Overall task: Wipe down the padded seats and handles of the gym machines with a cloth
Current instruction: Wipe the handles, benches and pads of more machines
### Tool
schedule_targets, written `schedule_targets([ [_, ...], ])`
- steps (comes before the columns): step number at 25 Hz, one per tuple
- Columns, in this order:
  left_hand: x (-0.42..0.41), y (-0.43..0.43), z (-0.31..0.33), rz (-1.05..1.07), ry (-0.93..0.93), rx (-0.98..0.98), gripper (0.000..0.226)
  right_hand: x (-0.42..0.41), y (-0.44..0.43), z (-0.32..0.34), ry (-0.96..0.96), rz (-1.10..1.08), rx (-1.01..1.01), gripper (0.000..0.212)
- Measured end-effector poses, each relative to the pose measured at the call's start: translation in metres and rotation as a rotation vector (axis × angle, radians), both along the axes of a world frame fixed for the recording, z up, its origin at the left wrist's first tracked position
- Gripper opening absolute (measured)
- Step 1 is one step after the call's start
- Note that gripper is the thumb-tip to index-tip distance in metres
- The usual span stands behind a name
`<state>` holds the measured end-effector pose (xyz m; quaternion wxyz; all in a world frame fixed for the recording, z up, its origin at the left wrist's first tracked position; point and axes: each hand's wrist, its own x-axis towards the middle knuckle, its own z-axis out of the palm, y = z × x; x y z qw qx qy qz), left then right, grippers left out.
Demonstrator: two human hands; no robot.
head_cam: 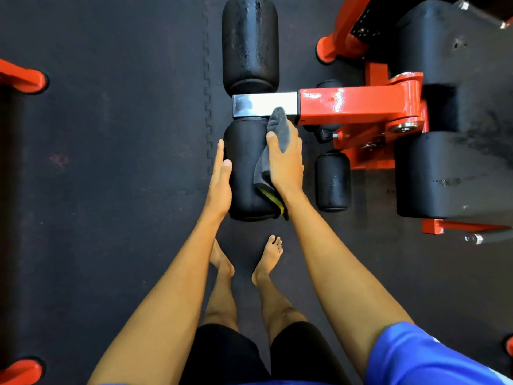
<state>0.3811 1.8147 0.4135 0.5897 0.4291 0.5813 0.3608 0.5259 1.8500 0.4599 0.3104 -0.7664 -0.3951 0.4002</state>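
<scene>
Pressing a grey cloth onto the near black roller pad, the right hand has its thumb laid across the fabric and its fingers wrapped over the pad's right side, clamped on the cloth. The cloth's upper end pokes out past the fingertips and touches the steel bar just beyond the hand. Its lower end, showing a yellow edge, trails out beneath the wrist. The left hand lies flat against the pad's left side, fingers straight and together, holding nothing. Beyond both hands, across the steel bar, a second roller pad continues the same line. To the right of the right hand the bar runs into an orange arm, with a smaller roller near it and large black seat pads farther right. Below the hands, bare feet stand on the dark rubber floor. Far left of the left hand is an orange frame foot.
</scene>
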Motion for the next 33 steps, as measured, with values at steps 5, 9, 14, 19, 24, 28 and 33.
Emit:
schedule_targets([
  [5,0.016,-0.003,0.005,0.081,-0.034,-0.003,0.056,-0.006,-0.078,-0.007,-0.228,0.193,0.209,0.055],
  [9,0.042,-0.006,0.024,0.143,0.072,0.01,0.06,-0.014,-0.069,-0.006,-0.355,0.251,0.2,0.049],
  [14,0.045,-0.008,0.031,0.177,0.031,-0.013,0.061,-0.021,0.014,-0.001,-0.499,0.316,0.114,0.048],
  [19,0.015,0.007,0.011,0.168,-0.059,-0.049,0.053,-0.022,-0.097,-0.005,-0.569,0.4,0.244,0.052],
  [24,0.008,0.02,-0.006,0.26,-0.134,-0.225,0.059,-0.025,-0.096,-0.013,-0.581,0.456,0.23,0.049],
  [28,0.025,0.014,0.011,0.234,-0.083,-0.136,0.062,-0.029,-0.008,-0.01,-0.557,0.385,0.182,0.044],
  [33,0.034,0.004,0.024,0.2,-0.049,-0.048,0.062,-0.011,-0.004,-0.006,-0.423,0.296,0.195,0.049],
])
